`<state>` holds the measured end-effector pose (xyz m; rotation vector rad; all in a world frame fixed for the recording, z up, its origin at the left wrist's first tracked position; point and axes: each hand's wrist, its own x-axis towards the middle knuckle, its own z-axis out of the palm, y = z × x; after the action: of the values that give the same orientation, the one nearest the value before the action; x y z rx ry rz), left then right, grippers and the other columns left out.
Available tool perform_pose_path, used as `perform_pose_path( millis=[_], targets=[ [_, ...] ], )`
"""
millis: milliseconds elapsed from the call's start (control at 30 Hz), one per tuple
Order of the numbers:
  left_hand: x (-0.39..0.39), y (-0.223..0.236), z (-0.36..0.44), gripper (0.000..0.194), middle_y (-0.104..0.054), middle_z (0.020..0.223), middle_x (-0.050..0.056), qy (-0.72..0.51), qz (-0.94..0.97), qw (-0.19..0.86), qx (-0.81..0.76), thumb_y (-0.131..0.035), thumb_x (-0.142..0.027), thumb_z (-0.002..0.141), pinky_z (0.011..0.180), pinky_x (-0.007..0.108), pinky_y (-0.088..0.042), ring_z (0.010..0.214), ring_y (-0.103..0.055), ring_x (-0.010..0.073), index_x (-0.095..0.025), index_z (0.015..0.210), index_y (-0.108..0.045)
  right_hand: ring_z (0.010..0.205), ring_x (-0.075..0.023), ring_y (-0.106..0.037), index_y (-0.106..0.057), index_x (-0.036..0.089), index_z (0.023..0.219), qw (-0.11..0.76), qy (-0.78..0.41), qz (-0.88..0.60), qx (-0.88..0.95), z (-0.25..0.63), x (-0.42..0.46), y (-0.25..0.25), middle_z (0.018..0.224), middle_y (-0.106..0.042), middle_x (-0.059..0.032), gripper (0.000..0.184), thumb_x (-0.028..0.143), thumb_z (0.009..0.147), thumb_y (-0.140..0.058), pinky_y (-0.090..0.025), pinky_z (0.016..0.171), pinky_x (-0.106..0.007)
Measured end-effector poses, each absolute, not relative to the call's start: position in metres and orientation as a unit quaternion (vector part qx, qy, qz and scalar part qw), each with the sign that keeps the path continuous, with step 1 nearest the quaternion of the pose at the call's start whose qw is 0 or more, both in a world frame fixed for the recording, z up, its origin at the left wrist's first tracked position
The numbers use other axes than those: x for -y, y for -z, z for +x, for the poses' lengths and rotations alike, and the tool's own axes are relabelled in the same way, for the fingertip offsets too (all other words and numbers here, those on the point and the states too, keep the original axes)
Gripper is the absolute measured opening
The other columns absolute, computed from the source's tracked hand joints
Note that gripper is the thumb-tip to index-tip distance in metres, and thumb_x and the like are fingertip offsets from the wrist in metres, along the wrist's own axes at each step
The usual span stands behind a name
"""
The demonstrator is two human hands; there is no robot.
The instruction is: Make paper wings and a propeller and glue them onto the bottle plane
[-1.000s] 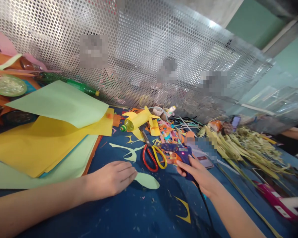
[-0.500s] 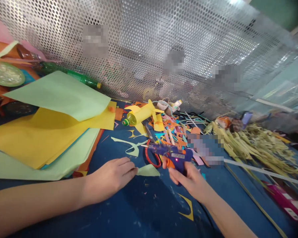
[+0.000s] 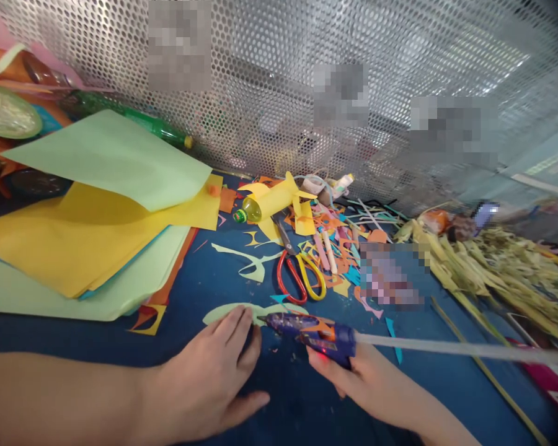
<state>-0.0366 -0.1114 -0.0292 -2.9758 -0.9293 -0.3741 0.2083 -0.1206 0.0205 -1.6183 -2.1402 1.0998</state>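
My right hand (image 3: 376, 387) is wrapped round a blue hot glue gun (image 3: 332, 339) with a long clear glue stick out of its back. The gun's nozzle points left, close to a pale green cut-out piece of paper (image 3: 218, 312) on the blue tabletop. My left hand (image 3: 207, 375) lies over that paper, fingertips on it and thumb spread apart. It covers part of the piece. Beyond the gun lie scissors (image 3: 313, 277) with one red and one yellow handle. A yellow paper-wrapped bottle with fins (image 3: 276, 199) lies behind them.
Large green and yellow paper sheets (image 3: 111, 226) overlap at left, by a green bottle (image 3: 160, 130). Coloured scraps (image 3: 341, 235) litter the middle. Dried husks (image 3: 483, 266) and a pink power strip (image 3: 546, 375) are at right. A perforated metal screen (image 3: 260, 80) stands behind.
The glue gun has come down, its nozzle now beside the green paper. My left hand's thumb has spread from its fingers, which now rest over the paper. The scissors show more fully.
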Motion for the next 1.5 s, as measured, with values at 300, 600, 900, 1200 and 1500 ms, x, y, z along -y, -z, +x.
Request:
perform_pose_path(
  millis=[300,600,900,1200,1500],
  targets=[
    [0.111,0.024,-0.035,0.062,-0.054,0.118,0.026,0.082,-0.953,-0.026,0.292,-0.031,-0.053,0.088,0.086,0.046,-0.048,0.112,-0.050,0.0401,-0.004,0.122,-0.050,0.116,-0.0243,-0.051,-0.057,0.029,0.120,0.087,-0.319,-0.563,0.757,0.206,0.124,-0.017,0.124,-0.058,-0.0041,0.038,0.043,0.086,-0.049,-0.042,0.097,-0.036],
    [0.111,0.024,-0.035,0.062,-0.055,0.115,0.026,0.086,-0.954,-0.019,0.286,-0.030,-0.053,0.088,0.086,0.046,-0.049,0.110,-0.051,0.0398,-0.005,0.120,-0.051,0.118,-0.0254,-0.049,-0.054,0.027,0.124,0.062,-0.295,-0.591,0.748,0.208,0.125,-0.010,0.127,-0.055,-0.0061,0.045,0.047,0.086,-0.047,-0.039,0.100,-0.039],
    [0.112,0.027,-0.035,0.062,-0.057,0.113,0.026,0.093,-0.954,-0.010,0.284,-0.031,-0.055,0.086,0.085,0.047,-0.049,0.110,-0.052,0.0404,-0.006,0.117,-0.054,0.117,-0.0273,-0.050,-0.057,0.028,0.122,0.083,-0.341,-0.593,0.725,0.207,0.128,-0.009,0.126,-0.057,-0.0057,0.042,0.045,0.084,-0.052,-0.039,0.099,-0.043],
    [0.113,0.024,-0.032,0.063,-0.058,0.110,0.030,0.092,-0.955,0.001,0.281,-0.031,-0.055,0.086,0.080,0.047,-0.052,0.105,-0.055,0.0418,-0.004,0.112,-0.058,0.120,-0.0276,-0.047,-0.055,0.029,0.123,0.085,-0.355,-0.592,0.718,0.207,0.130,-0.010,0.127,-0.055,-0.0053,0.042,0.046,0.085,-0.050,-0.035,0.102,-0.044],
    [0.113,0.026,-0.032,0.064,-0.057,0.113,0.031,0.083,-0.956,0.002,0.280,-0.031,-0.056,0.086,0.080,0.047,-0.052,0.107,-0.054,0.0420,-0.004,0.114,-0.057,0.115,-0.0282,-0.050,-0.059,0.028,0.119,0.097,-0.359,-0.594,0.714,0.201,0.128,-0.015,0.119,-0.061,-0.0052,0.039,0.044,0.084,-0.052,-0.039,0.099,-0.042]
  ],
)
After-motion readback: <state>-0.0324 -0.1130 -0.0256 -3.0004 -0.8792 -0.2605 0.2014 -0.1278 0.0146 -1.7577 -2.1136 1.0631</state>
